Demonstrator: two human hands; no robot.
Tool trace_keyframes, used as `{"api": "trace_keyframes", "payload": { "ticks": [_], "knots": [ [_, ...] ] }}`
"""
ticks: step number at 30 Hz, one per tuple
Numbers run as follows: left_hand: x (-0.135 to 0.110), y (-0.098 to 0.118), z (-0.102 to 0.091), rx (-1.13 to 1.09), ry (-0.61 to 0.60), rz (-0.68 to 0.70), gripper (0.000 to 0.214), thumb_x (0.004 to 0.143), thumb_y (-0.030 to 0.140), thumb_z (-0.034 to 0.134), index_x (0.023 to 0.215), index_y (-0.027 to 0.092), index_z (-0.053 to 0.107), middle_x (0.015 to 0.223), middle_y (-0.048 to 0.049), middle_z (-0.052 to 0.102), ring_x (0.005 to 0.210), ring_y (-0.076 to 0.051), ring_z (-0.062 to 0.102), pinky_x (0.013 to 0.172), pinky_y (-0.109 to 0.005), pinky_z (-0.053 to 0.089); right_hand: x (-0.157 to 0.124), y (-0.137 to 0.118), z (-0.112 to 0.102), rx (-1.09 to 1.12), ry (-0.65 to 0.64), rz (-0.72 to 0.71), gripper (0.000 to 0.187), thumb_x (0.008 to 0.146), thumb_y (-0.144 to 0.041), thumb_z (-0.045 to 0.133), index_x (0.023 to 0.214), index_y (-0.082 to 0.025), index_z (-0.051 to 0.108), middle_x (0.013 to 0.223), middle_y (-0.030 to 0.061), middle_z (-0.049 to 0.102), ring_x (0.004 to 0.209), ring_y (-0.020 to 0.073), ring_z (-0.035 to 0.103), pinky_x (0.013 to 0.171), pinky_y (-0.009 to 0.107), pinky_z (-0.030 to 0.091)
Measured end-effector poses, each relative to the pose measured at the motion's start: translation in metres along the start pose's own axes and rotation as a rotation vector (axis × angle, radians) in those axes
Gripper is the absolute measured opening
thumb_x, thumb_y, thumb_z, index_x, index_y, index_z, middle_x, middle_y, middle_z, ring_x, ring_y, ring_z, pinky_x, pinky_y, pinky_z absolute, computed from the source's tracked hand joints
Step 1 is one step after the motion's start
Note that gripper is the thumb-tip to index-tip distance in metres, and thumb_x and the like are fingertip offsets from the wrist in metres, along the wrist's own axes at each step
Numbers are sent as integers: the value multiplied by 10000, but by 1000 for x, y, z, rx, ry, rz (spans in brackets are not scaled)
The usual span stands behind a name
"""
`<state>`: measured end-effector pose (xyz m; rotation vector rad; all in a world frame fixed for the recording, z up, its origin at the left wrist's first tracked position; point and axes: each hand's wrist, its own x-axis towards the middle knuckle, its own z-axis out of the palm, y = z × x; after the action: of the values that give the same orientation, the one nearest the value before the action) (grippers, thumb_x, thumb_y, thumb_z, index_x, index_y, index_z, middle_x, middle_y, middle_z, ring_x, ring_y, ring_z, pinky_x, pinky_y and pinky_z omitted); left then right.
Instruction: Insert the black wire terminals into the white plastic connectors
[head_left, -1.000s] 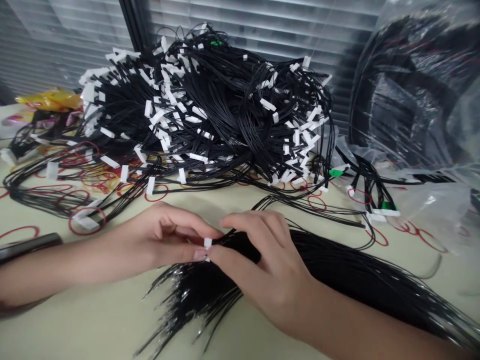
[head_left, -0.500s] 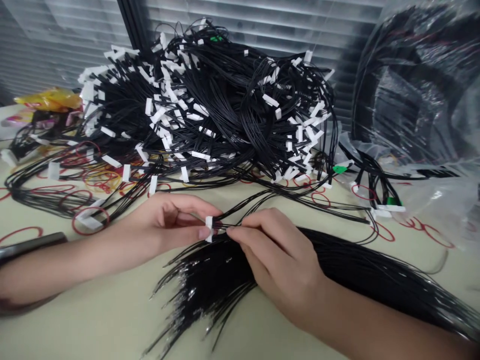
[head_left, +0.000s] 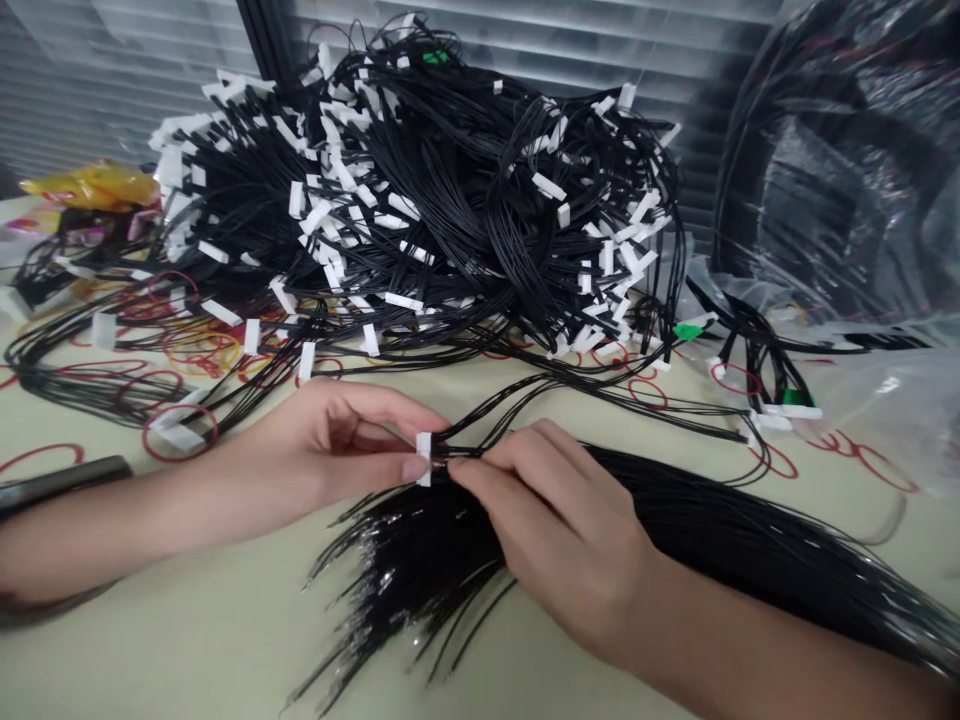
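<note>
A small white connector [head_left: 424,459] is pinched between the thumb and fingers of my left hand [head_left: 352,435]. Several black wires run out of its right side and curve up toward the back. Close to that side, my right hand [head_left: 574,530] has its thumb and forefinger pressed together on a thin black wire [head_left: 457,453]; the wire's tip is hard to make out at the connector. Under both hands lies a thick bundle of loose black wires [head_left: 420,540], with bare metal ends fanned out toward the lower left.
Behind my hands rises a big heap of black wire harnesses [head_left: 450,200] with white connectors. Red rubber bands [head_left: 180,432] are scattered around the table [head_left: 187,640]. Clear plastic bags [head_left: 832,190] with black cables stand at the right, and a yellow packet [head_left: 94,186] lies at far left.
My right thumb and forefinger have shifted slightly left, nearer the connector. The left hand keeps its pinch on it. The whole view has shifted a little.
</note>
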<state>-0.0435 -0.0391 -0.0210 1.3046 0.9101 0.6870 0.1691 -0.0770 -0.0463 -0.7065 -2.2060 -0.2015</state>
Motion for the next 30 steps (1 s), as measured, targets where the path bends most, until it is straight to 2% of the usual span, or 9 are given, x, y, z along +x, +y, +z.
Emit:
{"api": "trace_keyframes", "payload": {
  "ticks": [2,6,13,17,21,23,27,30],
  "knots": [
    [0,-1,-1,17,-12,10,234,773,54,766,930,221,809,776,59,833,668,-52,749,617,-54,541,-1,2,3,-2,25,41,233,927,24,533,892,-43,753,689,62,604,636,151,520,522,294,466],
    [-2,-3,-3,16,-23,12,231,790,70,771,948,234,808,796,79,830,692,-44,747,637,-45,540,-2,2,4,17,16,35,209,931,17,551,912,-36,752,698,59,601,643,145,511,535,292,458],
    [-3,-3,-5,15,-28,-22,200,827,86,753,982,204,799,815,59,835,692,-56,746,634,-61,539,-4,1,6,5,39,47,185,937,3,569,892,-49,740,686,43,600,637,133,516,527,282,441],
    [0,1,0,3,-32,-4,241,775,18,750,935,192,798,775,73,826,675,-63,746,618,-67,541,-4,0,7,22,34,43,198,954,-18,560,857,-69,725,683,34,594,628,124,516,535,276,455],
    [-2,1,5,2,-42,6,298,709,-13,775,913,202,807,778,54,836,663,-81,758,622,-82,561,-3,-4,9,40,-8,83,335,1009,-86,484,722,-137,648,651,3,538,614,108,512,542,250,484],
    [-4,1,6,-6,-34,16,324,688,-45,772,890,206,815,773,57,835,664,-75,757,629,-74,561,-2,-4,9,33,-2,96,347,1011,-99,485,698,-156,623,639,-7,521,598,104,519,525,240,486],
    [-4,0,5,-60,-59,25,307,747,-47,735,915,200,803,763,78,829,683,-45,755,626,-44,539,3,-2,-4,81,120,38,233,1001,-101,526,826,-175,660,638,-17,582,571,109,564,492,250,492],
    [-1,-1,1,-52,-14,37,247,810,24,726,985,187,784,791,69,832,698,-43,756,642,-48,543,7,-5,-22,113,142,104,155,1006,-130,550,929,-202,663,738,-11,703,635,115,654,548,245,553]
  ]
}}
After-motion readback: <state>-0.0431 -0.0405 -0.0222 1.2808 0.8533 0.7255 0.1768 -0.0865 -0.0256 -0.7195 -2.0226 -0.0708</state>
